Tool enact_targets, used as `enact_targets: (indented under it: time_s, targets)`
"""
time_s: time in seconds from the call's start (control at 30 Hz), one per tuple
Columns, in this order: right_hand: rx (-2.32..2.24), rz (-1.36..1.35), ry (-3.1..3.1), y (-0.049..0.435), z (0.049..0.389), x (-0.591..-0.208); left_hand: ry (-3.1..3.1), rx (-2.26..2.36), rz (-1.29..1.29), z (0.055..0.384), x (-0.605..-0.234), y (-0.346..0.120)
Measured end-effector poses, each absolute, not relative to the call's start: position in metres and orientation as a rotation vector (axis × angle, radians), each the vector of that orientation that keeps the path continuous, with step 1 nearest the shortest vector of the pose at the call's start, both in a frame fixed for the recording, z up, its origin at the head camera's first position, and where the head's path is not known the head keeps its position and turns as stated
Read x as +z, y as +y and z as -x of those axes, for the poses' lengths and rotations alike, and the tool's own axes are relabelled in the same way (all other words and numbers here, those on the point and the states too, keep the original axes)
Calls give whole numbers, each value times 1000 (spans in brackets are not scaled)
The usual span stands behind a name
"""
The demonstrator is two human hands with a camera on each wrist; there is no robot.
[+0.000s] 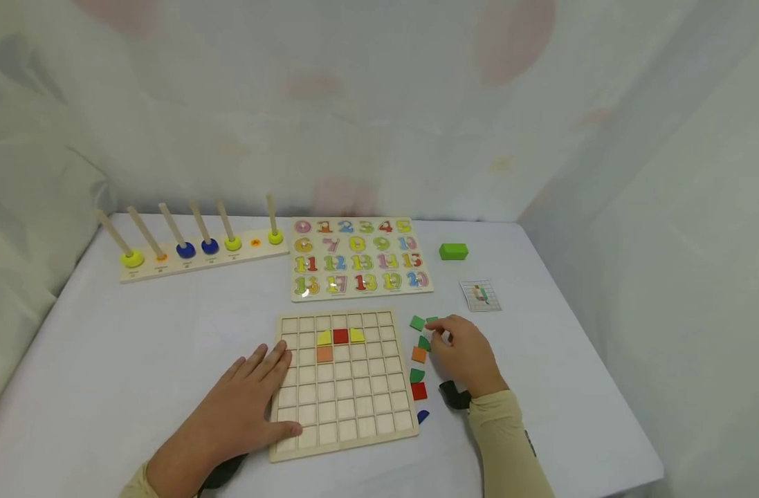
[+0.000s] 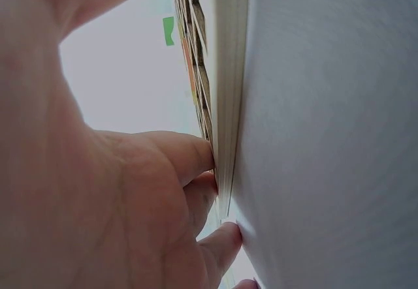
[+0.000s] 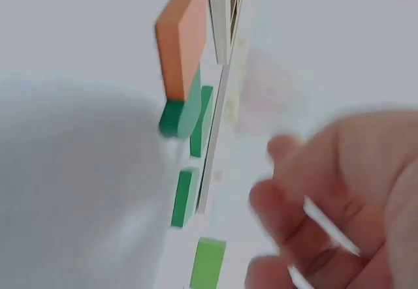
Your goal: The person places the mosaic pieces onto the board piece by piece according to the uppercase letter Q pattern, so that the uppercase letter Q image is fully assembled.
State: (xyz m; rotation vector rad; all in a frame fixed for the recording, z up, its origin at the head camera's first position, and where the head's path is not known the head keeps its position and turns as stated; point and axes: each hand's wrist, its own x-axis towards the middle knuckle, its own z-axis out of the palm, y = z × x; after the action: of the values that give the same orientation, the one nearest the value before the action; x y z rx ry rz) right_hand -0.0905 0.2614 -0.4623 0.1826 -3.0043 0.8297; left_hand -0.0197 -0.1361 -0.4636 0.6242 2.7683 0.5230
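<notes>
White tabletop (image 1: pixel 167 325): your right hand (image 1: pixel 466 353) loosely curled, apparently empty; flat green square tile (image 1: pixel 418 323) just left of it, beyond pale wooden grid board (image 1: pixel 362 404). Your left hand (image 1: pixel 239 408), thumb spread, on board's far side.

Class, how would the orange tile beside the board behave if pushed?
The orange tile probably stays rigid, given its crisp, straight edges. Flat-faced, it would likely slide rather than roll. Its small size beside the board suggests lightness.
</notes>
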Motion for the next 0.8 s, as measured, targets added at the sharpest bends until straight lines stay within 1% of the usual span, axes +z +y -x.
enact_targets:
  time_s: [0.07,0.17,0.4,0.5,0.8]
  targets:
    - [805,-94,-2964,263,92,-462,2771,523,-626,20,-464,-137]
    - [754,-38,-2951,264,95,-463,2775,523,-627,20,-464,-138]
    - [485,-190,-3185,263,96,-471,2763,526,-628,19,-465,-139]
    - [418,-186,-3159,262,96,-472,2769,519,-624,19,-464,-139]
    - [472,-161,-3049,260,93,-466,2767,515,-618,21,-462,-136]
